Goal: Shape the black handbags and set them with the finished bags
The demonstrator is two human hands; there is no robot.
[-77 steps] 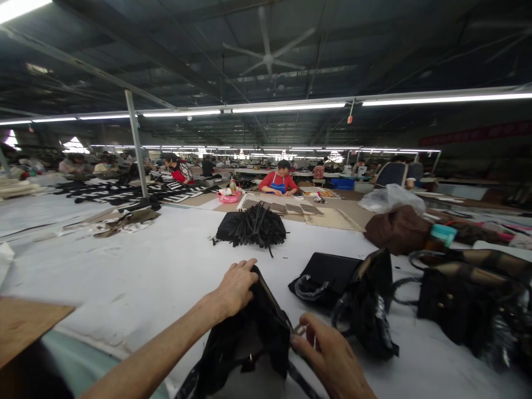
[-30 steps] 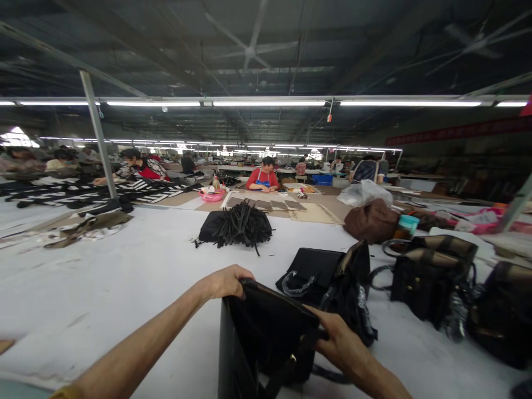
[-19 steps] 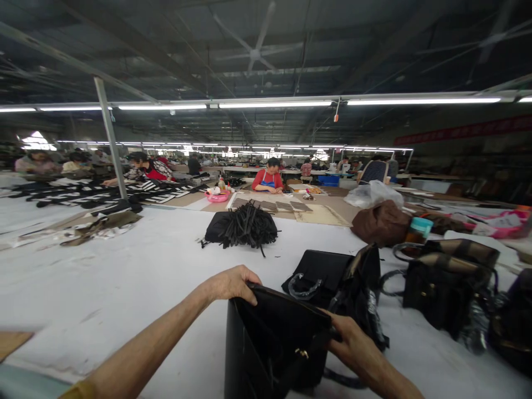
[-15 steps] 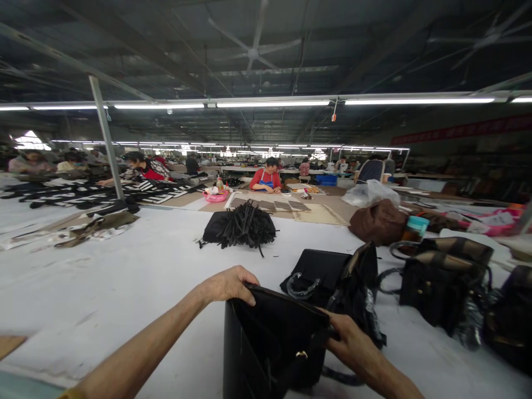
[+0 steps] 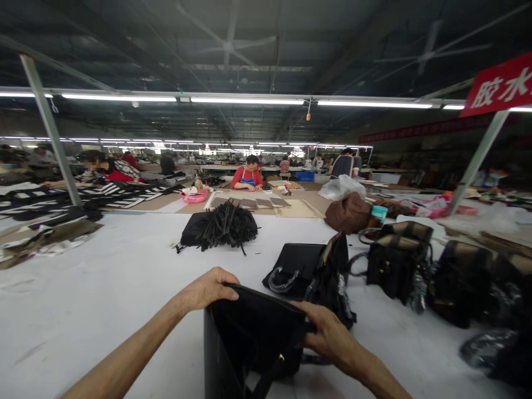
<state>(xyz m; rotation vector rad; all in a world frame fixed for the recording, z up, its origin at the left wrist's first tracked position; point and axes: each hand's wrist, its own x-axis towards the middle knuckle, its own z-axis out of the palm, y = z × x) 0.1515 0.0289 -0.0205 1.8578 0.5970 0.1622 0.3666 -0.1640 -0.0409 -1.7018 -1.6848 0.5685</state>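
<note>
A black handbag stands before me on the white table, its mouth spread apart and a small gold-coloured fitting on it. My left hand pinches the far left corner of its rim between thumb and fingers. On the right side of the rim, my right hand grips the edge, its fingertips partly hidden by the bag. Just beyond my right hand lie other black bags with plastic-wrapped handles.
A heap of black strips lies further back. Finished-looking black bags stand at the right, near a jar with a turquoise lid and a brown cloth bundle. A co-worker in red sits opposite.
My view has turned to the right, bringing a red sign and more bags into sight. Both hands keep their hold on the handbag's rim; the right hand sits slightly higher.
</note>
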